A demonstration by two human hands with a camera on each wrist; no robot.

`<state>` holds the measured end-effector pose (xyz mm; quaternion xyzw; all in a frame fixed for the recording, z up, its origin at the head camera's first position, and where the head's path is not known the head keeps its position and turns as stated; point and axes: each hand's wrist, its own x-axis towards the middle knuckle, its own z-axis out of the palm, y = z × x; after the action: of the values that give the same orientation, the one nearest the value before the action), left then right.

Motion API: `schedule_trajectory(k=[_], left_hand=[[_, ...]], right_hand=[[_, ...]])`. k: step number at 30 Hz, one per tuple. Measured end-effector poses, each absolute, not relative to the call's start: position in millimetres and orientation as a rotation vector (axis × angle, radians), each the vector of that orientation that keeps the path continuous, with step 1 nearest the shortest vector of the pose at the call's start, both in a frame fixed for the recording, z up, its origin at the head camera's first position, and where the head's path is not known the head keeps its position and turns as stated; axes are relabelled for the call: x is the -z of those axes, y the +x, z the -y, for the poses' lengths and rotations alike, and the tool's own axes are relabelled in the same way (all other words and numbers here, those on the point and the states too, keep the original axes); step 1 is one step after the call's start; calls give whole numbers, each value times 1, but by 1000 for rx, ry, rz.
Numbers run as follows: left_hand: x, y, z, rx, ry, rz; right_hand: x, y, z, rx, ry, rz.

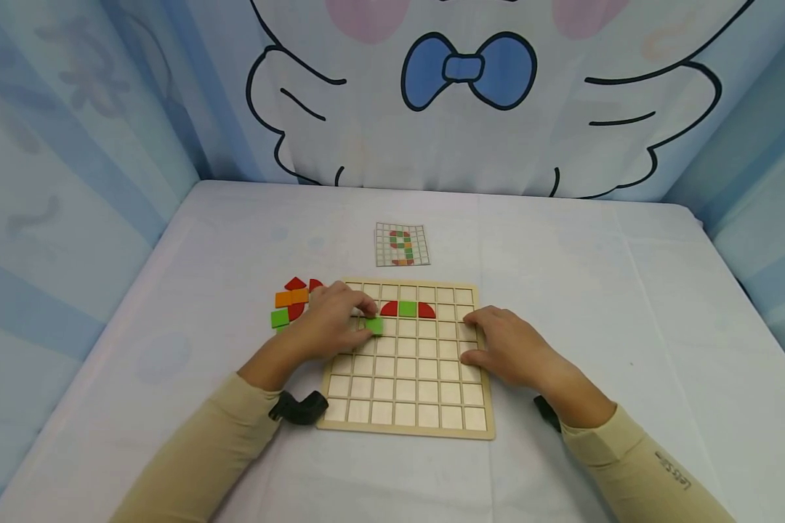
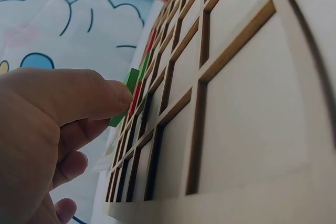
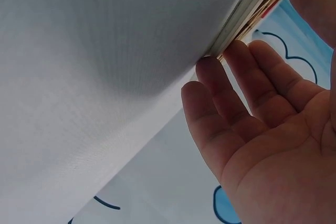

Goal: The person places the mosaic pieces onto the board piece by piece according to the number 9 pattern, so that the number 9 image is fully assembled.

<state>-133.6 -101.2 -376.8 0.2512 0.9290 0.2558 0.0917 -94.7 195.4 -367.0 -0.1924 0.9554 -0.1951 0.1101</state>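
A green square tile (image 1: pixel 373 326) is pinched between the thumb and fingers of my left hand (image 1: pixel 330 319), over the upper left of the wooden grid board (image 1: pixel 405 434). In the left wrist view the green tile (image 2: pixel 129 80) stands tilted, close above the grid. My right hand (image 1: pixel 513 345) rests at the board's right edge, thumb over the border cells. Its fingers (image 3: pixel 216 85) are loosely extended along the board's side in the right wrist view. In one upper row of the grid lie a red quarter-round piece (image 1: pixel 389 309), a green square (image 1: pixel 408 309) and another red quarter-round piece (image 1: pixel 426 311).
Left of the board lie several loose pieces: orange ones (image 1: pixel 292 298), red ones (image 1: pixel 295 282) and green ones (image 1: pixel 279 318), partly hidden by my left hand. A small printed card (image 1: pixel 384 252) with a coloured grid pattern lies behind the board on the white-covered table (image 1: pixel 562 254).
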Motion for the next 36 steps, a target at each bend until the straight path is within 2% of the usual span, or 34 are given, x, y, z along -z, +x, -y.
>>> schedule_trajectory(k=[36], left_hand=[[378, -140, 86, -679, 781, -2745]], right_hand=[[366, -94, -195, 575, -548, -2805]])
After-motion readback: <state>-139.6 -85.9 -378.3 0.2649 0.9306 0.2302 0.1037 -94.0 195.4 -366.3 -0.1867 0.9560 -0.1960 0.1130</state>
